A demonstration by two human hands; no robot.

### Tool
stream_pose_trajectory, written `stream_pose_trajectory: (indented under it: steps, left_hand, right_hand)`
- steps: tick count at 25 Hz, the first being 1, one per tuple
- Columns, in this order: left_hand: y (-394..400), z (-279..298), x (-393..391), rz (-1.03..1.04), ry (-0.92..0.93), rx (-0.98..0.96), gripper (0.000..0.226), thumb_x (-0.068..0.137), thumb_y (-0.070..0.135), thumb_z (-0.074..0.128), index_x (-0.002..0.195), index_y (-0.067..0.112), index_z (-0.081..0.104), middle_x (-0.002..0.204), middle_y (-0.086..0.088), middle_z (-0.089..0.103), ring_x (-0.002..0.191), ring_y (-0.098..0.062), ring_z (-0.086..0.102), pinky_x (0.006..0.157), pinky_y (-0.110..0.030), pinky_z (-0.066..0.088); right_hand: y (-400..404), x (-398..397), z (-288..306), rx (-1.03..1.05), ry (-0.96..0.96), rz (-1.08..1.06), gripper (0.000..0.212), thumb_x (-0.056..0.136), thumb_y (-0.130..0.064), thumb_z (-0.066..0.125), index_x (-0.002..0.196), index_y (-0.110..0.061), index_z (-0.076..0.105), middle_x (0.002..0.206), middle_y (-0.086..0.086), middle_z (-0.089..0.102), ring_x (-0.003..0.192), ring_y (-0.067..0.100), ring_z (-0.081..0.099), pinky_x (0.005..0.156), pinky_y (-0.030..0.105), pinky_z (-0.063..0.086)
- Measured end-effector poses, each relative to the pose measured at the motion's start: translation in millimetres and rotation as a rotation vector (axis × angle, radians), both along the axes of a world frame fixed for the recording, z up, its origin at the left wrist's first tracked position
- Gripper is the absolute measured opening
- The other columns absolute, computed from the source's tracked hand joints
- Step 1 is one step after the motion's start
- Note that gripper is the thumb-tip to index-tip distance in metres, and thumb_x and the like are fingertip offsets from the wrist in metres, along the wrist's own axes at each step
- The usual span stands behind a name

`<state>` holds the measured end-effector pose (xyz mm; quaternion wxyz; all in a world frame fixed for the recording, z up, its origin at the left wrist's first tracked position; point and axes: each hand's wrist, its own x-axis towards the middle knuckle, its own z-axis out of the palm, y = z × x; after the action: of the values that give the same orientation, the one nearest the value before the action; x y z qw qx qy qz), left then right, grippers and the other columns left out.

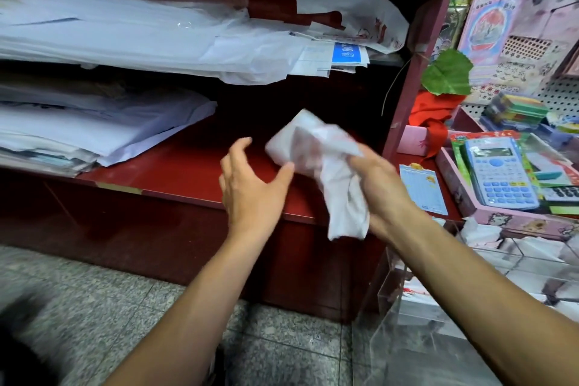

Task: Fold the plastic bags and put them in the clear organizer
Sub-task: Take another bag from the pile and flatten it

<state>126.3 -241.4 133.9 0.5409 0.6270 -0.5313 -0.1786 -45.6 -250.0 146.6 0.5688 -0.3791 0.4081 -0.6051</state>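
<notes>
Right hand (372, 178) fingers grip crumpled bag (316, 160) (left thumb (286, 170) touching).

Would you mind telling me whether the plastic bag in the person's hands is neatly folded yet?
Not yet. The plastic bag is bunched and crumpled, one end dangling loose below the right hand gripping it; the left hand is open beside it.

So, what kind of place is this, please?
Probably a small stationery shop, seen from behind the counter. Packaged calculators lie on display at the right, boxed goods hang on a pegboard, and the red shelves hold stacks of plastic bags.
</notes>
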Motion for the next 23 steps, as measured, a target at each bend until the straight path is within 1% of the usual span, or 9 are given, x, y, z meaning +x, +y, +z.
stream_pose_trajectory:
  steps: [2,3,5,7,10,14,19,21,23]
  left_hand:
    - [0.3,5.5,0.2,-0.063,0.454,0.307,0.05,0.086,0.047,0.067,0.128,0.024,0.051,0.111,0.006,0.057,0.109,-0.023,0.059,0.087,-0.034,0.046]
    - [2.4,5.4,-1.0,-0.164,0.626,0.503,0.046,0.088,0.054,0.062,0.122,0.024,0.056,0.105,0.003,0.064,0.099,-0.024,0.066,0.08,-0.034,0.05]
    - [12.0,2.1,-6.0,-0.438,0.761,0.8,0.053,0.087,0.068,0.052,0.114,0.023,0.062,0.104,-0.007,0.074,0.091,-0.029,0.072,0.079,-0.04,0.056]
    - [16.0,-5.9,-13.2,-0.578,0.865,0.822,0.052,0.088,0.064,0.055,0.119,0.023,0.063,0.108,-0.009,0.074,0.095,-0.031,0.072,0.085,-0.048,0.056]
    - [12.8,-9.4,-23.4,-0.519,1.075,0.601,0.035,0.095,0.026,0.062,0.127,0.012,0.06,0.111,-0.011,0.073,0.099,-0.03,0.071,0.092,-0.05,0.055]
    - [1.5,-12.7,-21.9,-0.194,1.022,0.395,0.051,0.083,-0.009,0.061,0.126,0.017,0.056,0.112,-0.009,0.069,0.094,-0.028,0.07,0.077,-0.038,0.059]
    - [0.8,-9.3,-27.9,-0.106,0.648,0.292,0.064,0.083,-0.01,0.051,0.132,0.03,0.048,0.109,0.007,0.049,0.081,-0.005,0.055,0.05,-0.011,0.045]
    - [-4.8,-13.6,-27.6,-0.118,0.584,0.283,0.065,0.081,-0.01,0.053,0.132,0.029,0.05,0.119,0.005,0.046,0.087,-0.007,0.055,0.055,-0.009,0.047]
    - [-9.7,-18.8,-27.7,-0.136,0.549,0.306,0.069,0.077,-0.008,0.056,0.135,0.03,0.049,0.132,0.002,0.046,0.105,-0.016,0.057,0.08,-0.022,0.052]
  right_hand:
    - [0.8,-13.7,13.1,-0.052,-0.38,0.07,0.037,0.093,-0.005,0.048,0.129,-0.006,0.057,0.122,0.026,0.063,0.105,0.039,0.064,0.095,0.052,0.051]
    - [3.6,-18.4,13.7,-0.055,-0.411,0.079,0.045,0.089,-0.007,0.056,0.134,-0.007,0.054,0.129,0.025,0.06,0.115,0.04,0.061,0.1,0.056,0.048]
    - [14.0,-24.0,2.1,0.052,-0.39,0.053,0.061,0.081,-0.01,0.066,0.139,-0.003,0.05,0.134,0.025,0.057,0.123,0.041,0.057,0.098,0.056,0.05]
    - [24.1,-33.3,-20.2,0.232,-0.332,-0.092,0.045,0.09,-0.006,0.053,0.135,-0.001,0.052,0.125,0.023,0.064,0.112,0.039,0.064,0.087,0.052,0.057]
    - [34.4,-41.4,-31.1,0.418,-0.142,-0.284,0.035,0.087,0.0,0.051,0.121,0.0,0.06,0.11,0.022,0.071,0.099,0.039,0.07,0.087,0.055,0.055]
    - [46.8,-41.7,-30.7,0.564,0.083,-0.299,0.028,0.08,-0.008,0.064,0.108,-0.007,0.067,0.095,0.013,0.074,0.083,0.034,0.07,0.07,0.045,0.059]
    - [58.2,-42.1,-26.6,0.641,0.208,-0.256,0.002,0.087,-0.014,0.062,0.087,-0.013,0.06,0.053,0.003,0.059,0.038,0.017,0.05,0.035,0.02,0.04]
    - [59.8,-42.5,-23.0,0.571,0.218,-0.289,0.001,0.088,-0.009,0.059,0.087,-0.009,0.06,0.054,0.004,0.057,0.04,0.019,0.049,0.036,0.022,0.041]
    - [58.9,-47.2,-21.9,0.365,0.425,-0.436,0.006,0.083,-0.007,0.059,0.086,-0.003,0.063,0.063,0.006,0.06,0.055,0.026,0.055,0.047,0.033,0.047]
